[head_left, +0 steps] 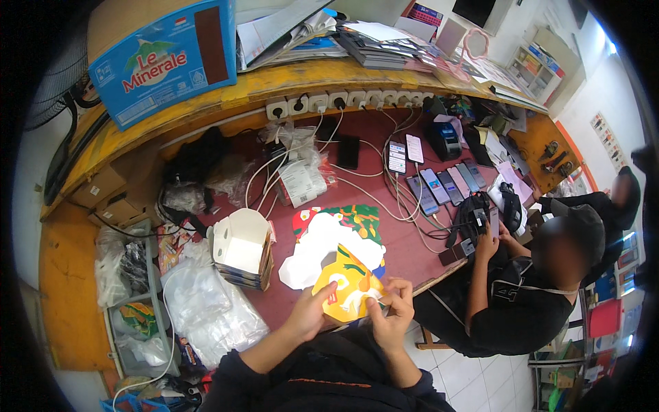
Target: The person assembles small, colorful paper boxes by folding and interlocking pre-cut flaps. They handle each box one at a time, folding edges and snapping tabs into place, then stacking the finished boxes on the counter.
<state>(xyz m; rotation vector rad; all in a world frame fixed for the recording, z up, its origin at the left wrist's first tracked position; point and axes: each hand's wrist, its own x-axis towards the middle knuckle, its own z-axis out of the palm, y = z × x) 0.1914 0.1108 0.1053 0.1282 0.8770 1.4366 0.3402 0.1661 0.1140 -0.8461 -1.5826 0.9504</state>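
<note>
A yellow printed card cut-out (347,280) with angled edges is held up in front of me, partly bent. My left hand (307,314) grips its left edge, thumb on top. At its lower right edge my right hand (392,312) pinches it between thumb and fingers. Just beyond, on the dark red table, lie white card cut-outs (319,240), blank side up. Green printed card cut-outs (360,221) and a red printed one (304,218) show from under them. A stack of cream cartons (241,244), pressed flat, stands to the left.
Clear plastic bags (216,309) lie left of the cartons. Several phones (434,187) and white cables (395,213) cover the right side, below a row of sockets (336,101). A blue box (161,65) stands on the shelf. A person (522,281) sits at right, holding a phone.
</note>
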